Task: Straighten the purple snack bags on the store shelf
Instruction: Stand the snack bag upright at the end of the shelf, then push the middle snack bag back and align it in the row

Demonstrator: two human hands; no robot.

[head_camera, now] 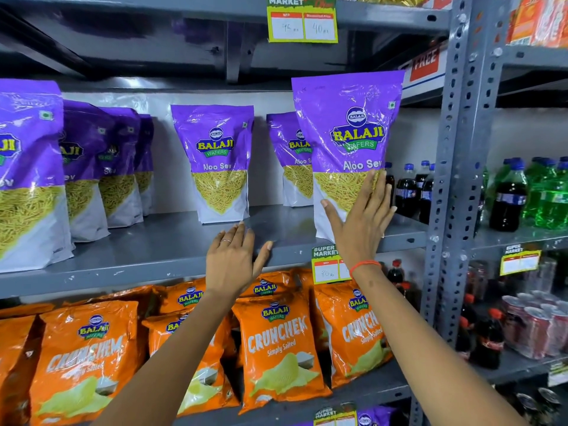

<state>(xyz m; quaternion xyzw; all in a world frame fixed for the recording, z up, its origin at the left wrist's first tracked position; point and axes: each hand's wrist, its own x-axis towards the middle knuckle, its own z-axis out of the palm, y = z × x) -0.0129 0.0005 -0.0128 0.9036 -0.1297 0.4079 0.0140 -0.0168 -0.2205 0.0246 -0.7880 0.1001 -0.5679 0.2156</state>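
Note:
Purple Aloo Sev snack bags stand on the grey metal shelf. The front right bag stands upright at the shelf's front edge. My right hand lies flat against its lower front, fingers spread, not gripping. A second bag stands behind it, partly hidden. A middle bag stands alone further back. A row of several bags runs front to back at the left, with the nearest bag large at the frame's edge. My left hand hovers open over the shelf's front edge, holding nothing.
Orange Crunchem bags fill the shelf below. A perforated grey upright post bounds the shelf on the right. Beyond it stand dark and green soda bottles. Price tags hang from the shelf above and from this shelf's front edge.

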